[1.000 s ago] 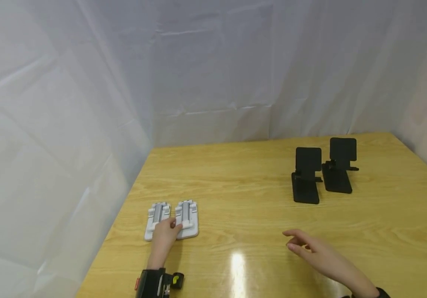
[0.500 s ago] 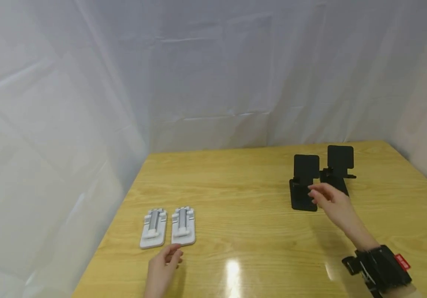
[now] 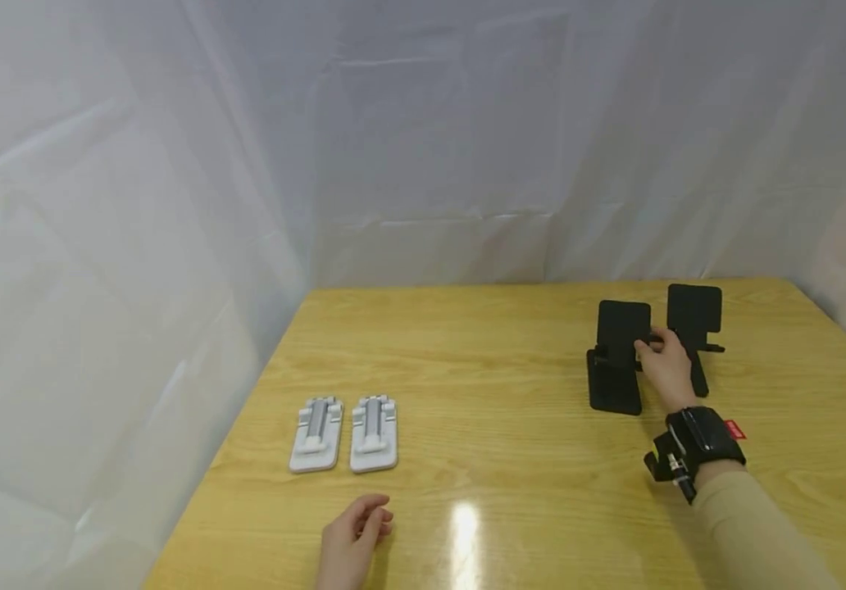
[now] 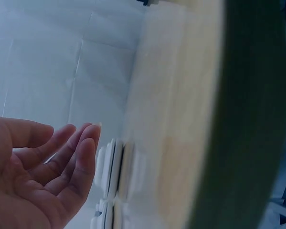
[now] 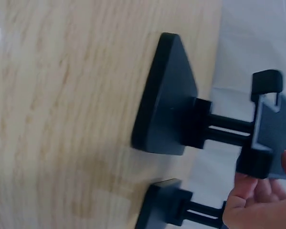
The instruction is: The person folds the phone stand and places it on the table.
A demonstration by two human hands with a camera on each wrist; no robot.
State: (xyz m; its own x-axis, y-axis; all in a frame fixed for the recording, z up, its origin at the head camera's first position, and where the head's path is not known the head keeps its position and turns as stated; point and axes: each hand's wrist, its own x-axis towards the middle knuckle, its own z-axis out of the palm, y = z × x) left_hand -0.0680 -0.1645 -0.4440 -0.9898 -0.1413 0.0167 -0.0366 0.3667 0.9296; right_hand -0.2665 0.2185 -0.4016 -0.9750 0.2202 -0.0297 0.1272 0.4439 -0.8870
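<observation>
Two black phone stands are unfolded upright at the right of the table. My right hand [image 3: 665, 367] pinches the right edge of the nearer stand [image 3: 615, 389] between thumb and fingers, at its upper plate. The right wrist view shows this stand's base [image 5: 164, 105] with the thumb and fingers on either side of the plate. Just behind and right of it is the second black stand [image 3: 694, 307], partly covered by my hand. My left hand [image 3: 352, 541] hovers near the front, fingers loosely bent, holding nothing. Beyond it lie two folded white phone stands [image 3: 316, 434], side by side.
The wooden table [image 3: 467, 352] has a white sheet [image 3: 430, 164] hung behind it and along its left side. In the left wrist view the table's edge runs close to my left hand.
My right hand has moved forward and right to the nearer black stand and taken hold of its plate. My left hand has drawn back from the white stands.
</observation>
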